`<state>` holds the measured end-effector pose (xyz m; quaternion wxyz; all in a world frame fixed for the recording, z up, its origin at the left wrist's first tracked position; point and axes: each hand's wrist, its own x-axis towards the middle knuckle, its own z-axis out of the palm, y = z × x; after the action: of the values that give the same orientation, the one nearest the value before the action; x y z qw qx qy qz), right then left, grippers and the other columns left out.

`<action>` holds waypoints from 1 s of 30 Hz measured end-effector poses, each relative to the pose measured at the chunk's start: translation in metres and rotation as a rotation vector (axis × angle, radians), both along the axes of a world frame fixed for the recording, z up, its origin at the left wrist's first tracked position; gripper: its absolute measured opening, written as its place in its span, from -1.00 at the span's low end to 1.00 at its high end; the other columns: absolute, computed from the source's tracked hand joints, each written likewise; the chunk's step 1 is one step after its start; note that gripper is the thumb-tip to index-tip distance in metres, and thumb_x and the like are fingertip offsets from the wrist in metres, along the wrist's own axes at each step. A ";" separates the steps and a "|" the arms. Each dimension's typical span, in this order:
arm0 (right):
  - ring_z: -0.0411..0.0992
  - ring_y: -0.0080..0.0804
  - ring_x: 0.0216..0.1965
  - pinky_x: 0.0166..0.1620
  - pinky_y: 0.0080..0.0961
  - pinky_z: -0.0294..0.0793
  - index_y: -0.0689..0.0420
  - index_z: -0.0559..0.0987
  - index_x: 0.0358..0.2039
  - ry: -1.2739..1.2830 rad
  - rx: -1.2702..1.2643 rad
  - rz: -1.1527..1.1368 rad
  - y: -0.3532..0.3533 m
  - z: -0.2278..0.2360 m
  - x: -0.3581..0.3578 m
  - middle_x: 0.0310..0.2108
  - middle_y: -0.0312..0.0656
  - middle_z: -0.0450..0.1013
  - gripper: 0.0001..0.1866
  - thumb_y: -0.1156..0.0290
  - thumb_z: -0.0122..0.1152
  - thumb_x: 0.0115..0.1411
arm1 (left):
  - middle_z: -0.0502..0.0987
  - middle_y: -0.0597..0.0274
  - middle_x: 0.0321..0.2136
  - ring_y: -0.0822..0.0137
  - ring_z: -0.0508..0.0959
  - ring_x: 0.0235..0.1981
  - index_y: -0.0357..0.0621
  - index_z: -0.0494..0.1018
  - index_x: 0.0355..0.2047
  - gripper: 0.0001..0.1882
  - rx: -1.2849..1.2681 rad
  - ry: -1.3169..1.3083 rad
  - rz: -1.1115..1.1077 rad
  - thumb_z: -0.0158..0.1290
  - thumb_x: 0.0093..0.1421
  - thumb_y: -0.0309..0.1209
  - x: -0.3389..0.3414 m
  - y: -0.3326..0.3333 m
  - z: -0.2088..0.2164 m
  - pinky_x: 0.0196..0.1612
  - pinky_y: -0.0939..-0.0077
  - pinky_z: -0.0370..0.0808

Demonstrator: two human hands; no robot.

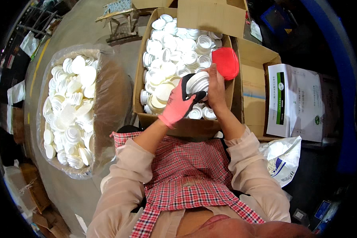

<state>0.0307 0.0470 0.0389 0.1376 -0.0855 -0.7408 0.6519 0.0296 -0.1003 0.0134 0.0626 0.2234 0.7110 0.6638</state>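
Note:
A white ridged plastic lid [198,83] is held up over the near right part of an open carton [174,125]. My left hand [177,103], in a pink glove with black fingers, grips it from the left, thumb underneath. Bare and curled, my right hand [216,89] presses against the lid's right edge; whether it also holds a small tool is hidden. Many similar white lids [168,59] fill the carton in a loose heap. Just beyond my right hand, a red container [226,63] sits at the carton's right side.
To the left stands a box lined with clear plastic [107,95], heaped with white lids [69,115]. Right of the carton are an open cardboard box [254,79], a printed white carton [295,103] and a white plastic bag [283,158]. A small stool [121,23] stands behind.

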 end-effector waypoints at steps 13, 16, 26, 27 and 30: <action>0.45 -0.39 -0.23 -0.12 -0.46 0.41 0.28 0.50 -0.13 -0.091 -0.115 0.219 0.016 -0.050 -0.038 -0.23 -0.08 0.50 -0.46 -0.03 0.04 0.26 | 0.36 -0.07 0.11 0.04 0.32 0.16 -0.21 0.30 0.12 -0.46 0.385 -0.026 0.424 0.04 0.23 -0.15 -0.033 -0.086 -0.054 0.12 0.15 0.33; 0.43 -0.23 -0.10 -0.05 -0.32 0.43 0.14 0.45 0.00 -0.224 0.395 0.396 -0.003 -0.089 -0.033 -0.03 -0.03 0.42 -0.51 0.23 0.29 0.08 | 0.32 -0.08 0.14 -0.07 0.23 0.22 -0.16 0.29 0.16 -0.38 1.481 -0.260 0.136 -0.11 0.28 0.05 -0.035 -0.124 0.029 0.33 -0.11 0.02; 0.48 0.08 -0.29 -0.22 -0.20 0.49 0.17 0.48 -0.15 -0.011 1.002 0.497 -0.050 -0.142 -0.044 -0.29 0.02 0.51 -0.78 0.43 0.05 0.20 | 0.41 -0.01 -0.01 0.06 0.43 0.02 -0.21 0.27 0.13 -0.33 -0.128 -0.140 0.391 0.23 0.06 -0.21 -0.043 -0.118 -0.020 0.07 0.26 0.37; 0.48 0.06 -0.32 -0.23 -0.21 0.49 0.20 0.49 -0.14 0.011 0.861 0.519 -0.042 -0.129 -0.044 -0.31 0.05 0.51 -0.77 0.42 0.07 0.20 | 0.38 -0.04 0.01 0.02 0.39 0.05 -0.19 0.25 0.15 -0.25 -0.404 0.134 0.432 0.27 -0.01 -0.20 -0.040 -0.113 -0.022 0.10 0.25 0.34; 0.47 -0.39 -0.41 -0.28 -0.49 0.50 0.29 0.51 -0.13 -0.098 0.037 0.605 -0.035 -0.085 -0.046 -0.33 -0.14 0.53 -0.70 0.34 0.17 0.21 | 0.41 -0.10 -0.01 -0.06 0.40 0.04 -0.18 0.30 0.10 -0.23 -0.511 0.129 0.333 0.31 -0.12 -0.20 -0.040 -0.106 -0.025 0.08 0.27 0.36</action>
<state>-0.0153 0.0124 -0.0456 -0.0969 0.1102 -0.7502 0.6447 -0.0107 -0.2064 -0.0113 -0.0379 0.1226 0.8841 0.4494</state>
